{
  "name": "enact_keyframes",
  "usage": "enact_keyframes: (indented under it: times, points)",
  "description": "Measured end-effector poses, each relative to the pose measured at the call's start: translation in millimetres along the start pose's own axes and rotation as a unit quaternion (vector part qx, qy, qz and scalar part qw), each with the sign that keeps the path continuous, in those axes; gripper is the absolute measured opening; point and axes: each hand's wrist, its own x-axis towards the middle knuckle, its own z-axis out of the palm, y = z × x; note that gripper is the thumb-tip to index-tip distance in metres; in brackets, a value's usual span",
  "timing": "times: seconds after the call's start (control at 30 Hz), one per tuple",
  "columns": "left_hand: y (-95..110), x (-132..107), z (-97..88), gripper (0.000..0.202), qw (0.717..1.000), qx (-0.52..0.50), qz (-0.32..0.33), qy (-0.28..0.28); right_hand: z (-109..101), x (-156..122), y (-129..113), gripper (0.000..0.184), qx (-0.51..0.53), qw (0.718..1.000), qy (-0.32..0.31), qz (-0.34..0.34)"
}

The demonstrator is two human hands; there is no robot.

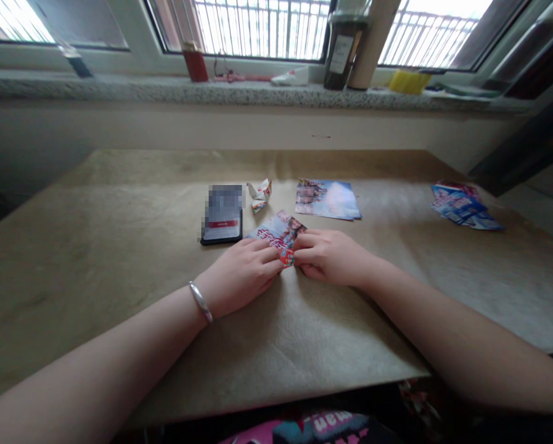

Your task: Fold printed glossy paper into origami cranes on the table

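A small colourful printed paper [280, 233] lies on the brown paper-covered table [119, 246] in front of me. My left hand [241, 275], with a silver bracelet on its wrist, pinches the paper's near edge with its fingertips. My right hand [329, 256] grips the same near edge from the right, and the fingers of both hands meet at the paper's lower corner. A dark phone [221, 214] lies flat just left of the paper. A small folded paper figure [260, 193] stands behind it.
A flat printed sheet [327, 199] lies beyond my right hand. A stack of blue printed papers [463, 206] sits at the far right. On the stone windowsill [119, 89] stand a red box [195, 63], a dark jar [343, 49] and a yellow object [409, 81].
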Motion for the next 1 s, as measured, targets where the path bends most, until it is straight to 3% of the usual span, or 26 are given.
enact_keyframes:
  times: [0.5,0.73,1.0]
  points:
    - [-9.4,-5.5,-4.4,0.013,0.998,-0.050,0.016,-0.037,1.4,-1.5,1.0,0.020,0.015,1.000,0.000,0.004]
    - [-17.1,-8.1,-10.4,0.015,0.990,-0.121,0.006,-0.066,2.9,-3.4,2.9,0.022,0.019,1.000,0.004,0.004]
    - [-24.5,-11.5,-10.2,0.015,0.982,-0.180,0.000,-0.061,2.9,-4.5,3.5,0.022,0.038,0.999,0.001,0.007]
